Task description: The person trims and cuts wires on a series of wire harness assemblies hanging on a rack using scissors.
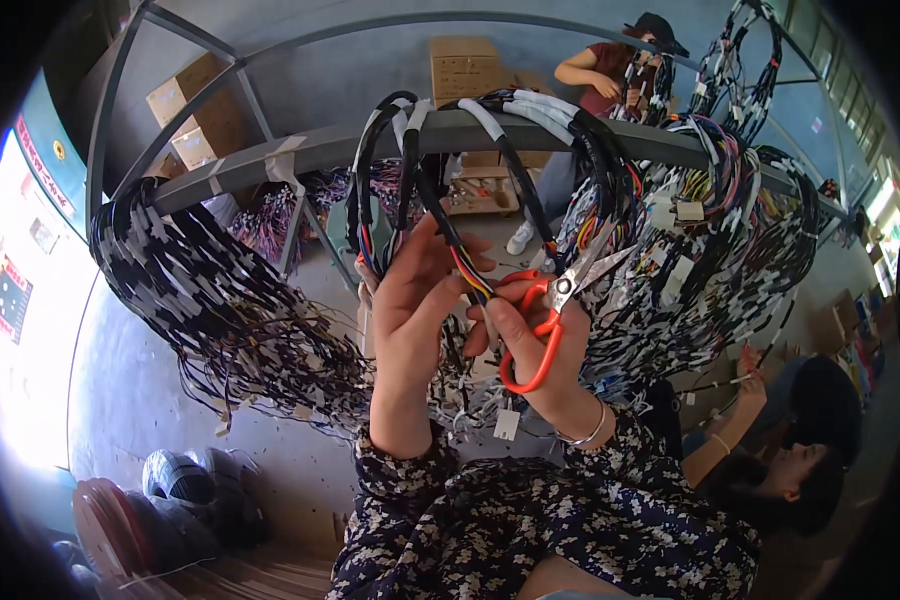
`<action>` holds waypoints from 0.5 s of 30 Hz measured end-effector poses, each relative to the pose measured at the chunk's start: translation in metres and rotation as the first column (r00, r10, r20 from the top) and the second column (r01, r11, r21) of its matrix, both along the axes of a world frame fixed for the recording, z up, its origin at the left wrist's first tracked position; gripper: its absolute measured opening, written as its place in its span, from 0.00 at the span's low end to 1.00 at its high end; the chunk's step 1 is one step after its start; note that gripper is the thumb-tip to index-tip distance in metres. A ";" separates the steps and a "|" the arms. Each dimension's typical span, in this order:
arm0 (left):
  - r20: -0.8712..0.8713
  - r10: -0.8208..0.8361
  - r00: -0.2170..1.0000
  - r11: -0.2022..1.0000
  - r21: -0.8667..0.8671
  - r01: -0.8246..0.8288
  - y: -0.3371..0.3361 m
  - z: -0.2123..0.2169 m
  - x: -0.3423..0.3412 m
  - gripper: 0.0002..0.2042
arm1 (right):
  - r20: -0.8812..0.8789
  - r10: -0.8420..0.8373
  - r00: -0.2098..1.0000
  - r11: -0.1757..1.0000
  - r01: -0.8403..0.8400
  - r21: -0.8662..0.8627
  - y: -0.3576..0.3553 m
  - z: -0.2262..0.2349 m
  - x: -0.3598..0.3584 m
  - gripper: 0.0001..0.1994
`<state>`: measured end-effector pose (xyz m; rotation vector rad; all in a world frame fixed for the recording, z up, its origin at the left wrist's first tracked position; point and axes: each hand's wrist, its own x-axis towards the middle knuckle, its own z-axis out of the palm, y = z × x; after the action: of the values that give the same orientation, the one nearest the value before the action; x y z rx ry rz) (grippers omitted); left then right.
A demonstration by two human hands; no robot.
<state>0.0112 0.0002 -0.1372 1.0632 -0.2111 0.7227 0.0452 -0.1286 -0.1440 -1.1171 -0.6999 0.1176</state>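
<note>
A black-sleeved wire harness [448, 225] hangs over the grey metal rail [320, 147] in front of me, with red, yellow and white wires showing at its lower part. My left hand [415, 300] is closed around this harness, thumb on the exposed wires and fingers partly behind them. Just below and to the right, my right hand [545, 345] pinches the same wires between thumb and fingers. That hand also carries scissors [537, 360] with orange handles, their blades apart and pointing up to the right, away from the pinched wires.
Dense bundles of black and grey harnesses [170, 250] hang at the left of the rail, with more harnesses [710, 270] at the right. One person [610, 80] is beyond the frame, another [770, 460] at lower right. Cardboard boxes [465, 70] stand behind; cable coils [180, 480] lie lower left.
</note>
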 end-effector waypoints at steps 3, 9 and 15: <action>-0.046 -0.054 0.997 0.994 0.098 0.058 0.015 -0.002 0.006 0.16 | -0.014 0.046 0.999 0.998 -0.047 -0.031 0.000 0.002 0.002 0.05; 0.084 0.281 0.956 0.822 0.493 -0.285 0.029 -0.011 0.019 0.08 | -0.056 0.055 0.997 0.998 -0.053 0.036 0.001 -0.003 0.007 0.07; 0.221 0.654 0.723 0.357 0.753 -0.553 0.021 -0.005 0.002 0.08 | -0.086 0.007 0.996 1.000 -0.007 -0.008 0.002 -0.001 0.011 0.08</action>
<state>0.0133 0.0213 -0.1421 2.1166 0.0065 1.3050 0.0562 -0.1262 -0.1446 -1.1114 -0.6266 0.1740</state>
